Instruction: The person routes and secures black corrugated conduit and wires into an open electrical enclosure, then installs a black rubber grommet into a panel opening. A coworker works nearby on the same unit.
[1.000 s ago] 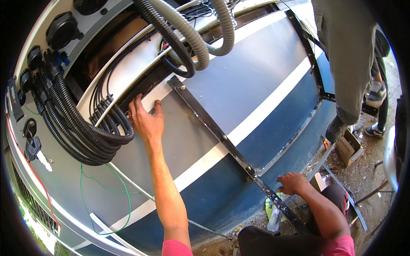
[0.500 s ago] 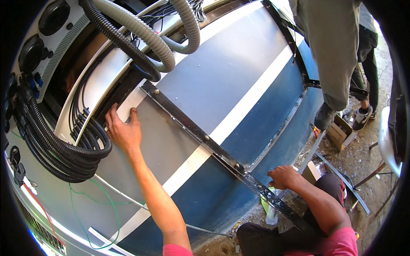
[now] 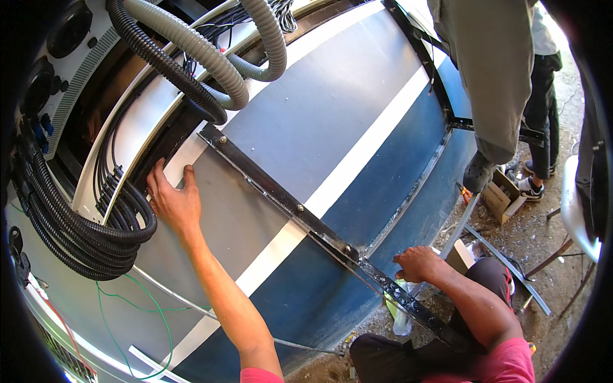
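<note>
Bright daylight over gritty, littered ground [image 3: 533,239], a white chair [image 3: 576,207] at far right.

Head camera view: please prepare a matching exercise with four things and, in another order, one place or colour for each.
1. left hand
2. right hand
3. thin wire
4. cardboard box

A. on the ground
B. near the lower part of the black bar
C. green
D. at the upper edge of the grey panel

Pairs: 1-D, 2-B, 3-C, 4-A

We get bright daylight washing out the ground [image 3: 570,112] at upper right, sheen on the panel [image 3: 332,108], dark bent edges.
</note>
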Demonstrator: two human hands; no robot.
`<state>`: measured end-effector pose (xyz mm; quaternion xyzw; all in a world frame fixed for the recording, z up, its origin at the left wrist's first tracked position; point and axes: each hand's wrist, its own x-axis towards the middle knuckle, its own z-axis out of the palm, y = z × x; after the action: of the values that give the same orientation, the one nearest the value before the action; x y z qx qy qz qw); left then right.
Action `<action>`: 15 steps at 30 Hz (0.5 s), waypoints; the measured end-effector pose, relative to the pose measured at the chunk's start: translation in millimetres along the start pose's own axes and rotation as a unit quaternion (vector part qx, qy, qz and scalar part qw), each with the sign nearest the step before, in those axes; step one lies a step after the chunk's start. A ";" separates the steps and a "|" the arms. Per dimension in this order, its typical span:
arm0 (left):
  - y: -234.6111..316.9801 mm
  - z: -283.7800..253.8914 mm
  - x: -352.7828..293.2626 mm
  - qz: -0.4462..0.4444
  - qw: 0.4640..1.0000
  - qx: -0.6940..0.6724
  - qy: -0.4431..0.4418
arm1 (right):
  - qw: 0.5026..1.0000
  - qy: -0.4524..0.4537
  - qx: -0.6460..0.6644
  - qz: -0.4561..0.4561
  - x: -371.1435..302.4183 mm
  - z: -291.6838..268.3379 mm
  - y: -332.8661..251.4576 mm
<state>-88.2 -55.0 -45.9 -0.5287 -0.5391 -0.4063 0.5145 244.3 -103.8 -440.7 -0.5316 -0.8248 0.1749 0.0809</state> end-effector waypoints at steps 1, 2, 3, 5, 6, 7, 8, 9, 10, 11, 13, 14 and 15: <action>0.5 -0.8 0.0 -0.001 1.000 0.004 -0.002 | 1.000 -0.001 -0.001 0.002 0.2 -0.4 -0.2; 1.0 -1.7 0.1 -0.002 1.000 -0.004 -0.003 | 1.000 0.000 -0.003 -0.002 0.2 -1.0 -0.3; 1.5 -2.4 -0.1 -0.003 1.000 -0.006 -0.004 | 1.000 0.001 -0.004 -0.005 0.2 -1.2 -0.3; 1.8 -3.4 0.1 -0.002 1.000 -0.012 -0.006 | 1.000 -0.001 -0.006 -0.007 0.5 -1.2 0.1; 1.4 -3.7 0.5 -0.001 1.000 -0.017 -0.007 | 1.000 -0.004 -0.007 -0.006 0.8 -0.6 0.5; 0.8 -3.7 1.2 0.008 1.000 -0.016 0.001 | 1.000 -0.005 -0.006 -0.004 1.3 0.1 1.1; -0.2 -3.8 1.1 0.009 1.000 -0.023 -0.005 | 1.000 -0.003 -0.004 -0.004 0.8 1.9 1.8; -1.1 -3.6 1.8 0.017 1.000 -0.022 -0.003 | 1.000 -0.001 0.000 -0.006 0.5 3.5 2.3; -2.9 -4.7 2.7 0.025 1.000 -0.019 0.001 | 1.000 0.010 0.002 -0.009 1.3 4.9 2.4; -4.2 -5.3 3.8 0.026 0.999 -0.019 -0.002 | 1.000 0.003 0.008 -0.010 2.2 5.7 2.5; -6.4 -7.2 0.4 0.026 1.000 -0.011 -0.010 | 1.000 -0.001 0.016 -0.010 -0.4 10.1 0.2; -6.8 -7.6 -0.9 0.025 0.999 -0.024 -0.011 | 1.000 -0.003 0.014 -0.010 -0.9 10.7 -0.1; -7.0 -7.6 -1.9 0.023 0.999 -0.031 -0.009 | 1.000 -0.004 0.011 -0.009 -0.9 10.3 -0.3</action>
<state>-94.3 -63.6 -46.0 -0.5602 -0.5182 -0.4065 0.5023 241.1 -106.8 -450.0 -0.5223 -0.8280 0.1851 0.0852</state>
